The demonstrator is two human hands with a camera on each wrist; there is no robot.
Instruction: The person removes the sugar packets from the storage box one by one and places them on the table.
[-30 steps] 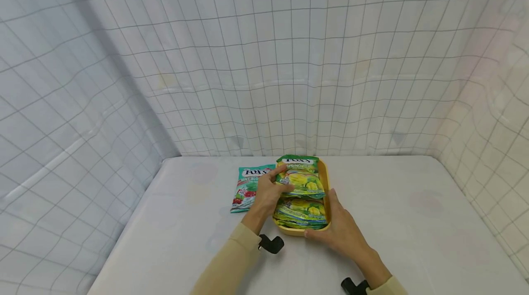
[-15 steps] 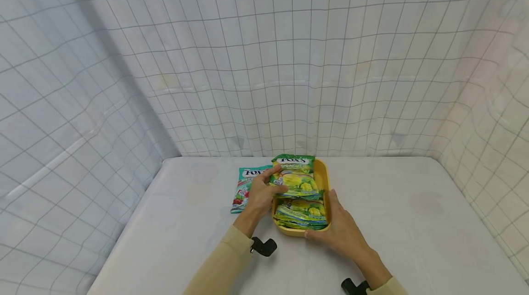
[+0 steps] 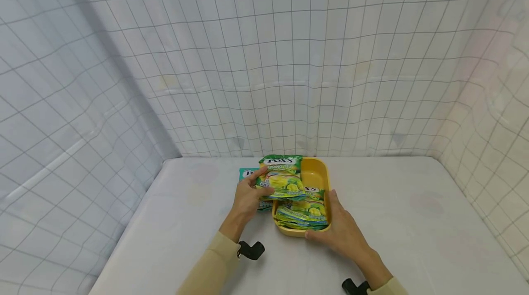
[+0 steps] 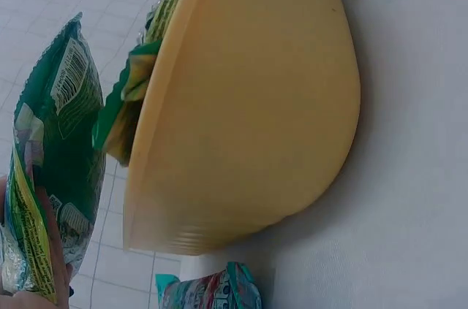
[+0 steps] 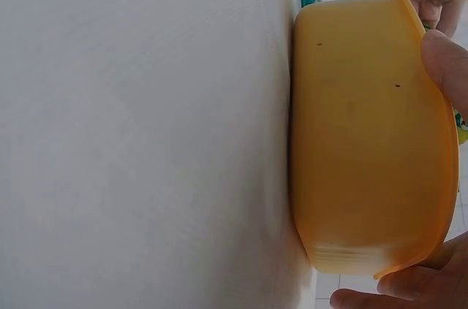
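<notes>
My left hand (image 3: 244, 201) pinches a green-and-yellow Fox's candy bag (image 3: 283, 178), raised above the left rim of a yellow plastic tub (image 3: 315, 173). In the left wrist view that candy bag (image 4: 58, 126) hangs apart from the tub wall (image 4: 248, 97). More green-and-yellow candy bags (image 3: 301, 217) lie in the near part of the tub. My right hand (image 3: 345, 228) grips the tub's near right corner, thumb on the front rim, fingers along the right side. A teal candy bag (image 3: 248, 173) lies left of the tub, mostly hidden by my left hand and the held bag.
A white-covered table (image 3: 186, 221) bears the tub and the teal bag. White checked sheets (image 3: 289, 65) stand as walls behind and at both sides.
My left hand has moved left with the green-and-yellow candy bag, from over the tub to over the teal bag. The tub's far part now shows bare. My right hand stays put.
</notes>
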